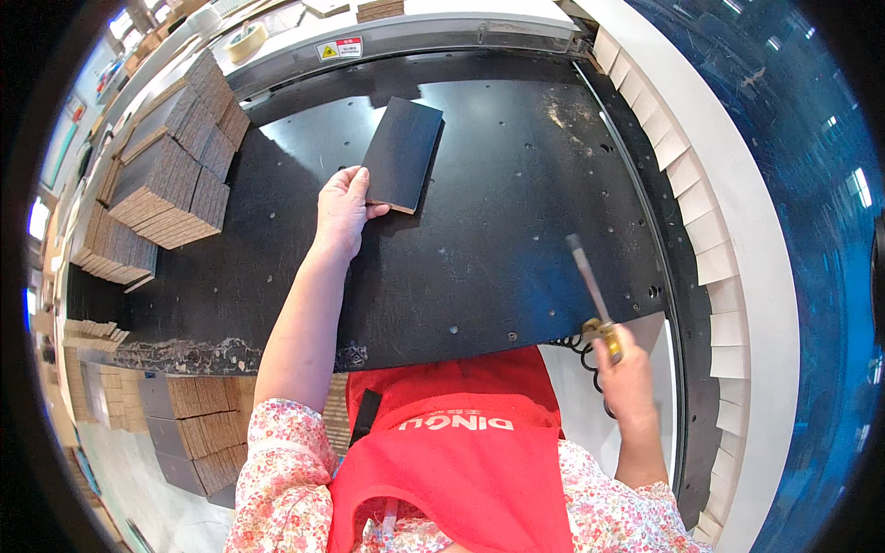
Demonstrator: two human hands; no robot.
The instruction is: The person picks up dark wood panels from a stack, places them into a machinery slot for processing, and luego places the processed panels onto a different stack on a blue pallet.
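Observation:
My left hand (346, 207) grips the lower left corner of a small dark rectangular board (404, 152), with the thumb on top and fingers at its edge. The board's near edge shows a light brown core. It is over the black worktable (461, 276); whether it touches the surface I cannot tell. Closed around a yellow air blow gun (606, 339), my right hand (629, 373) is at the table's near right edge. The gun's long metal nozzle points up and left over the table, slightly blurred. A black coiled hose (579, 347) hangs beside it.
Stacks of dark-faced boards (175, 175) stand along the table's left side. More stacked boards (194, 419) are below at the lower left. A tape roll (246, 41) lies on the white ledge at the back. Pale overlapping flaps (705, 230) line the white curved frame at right.

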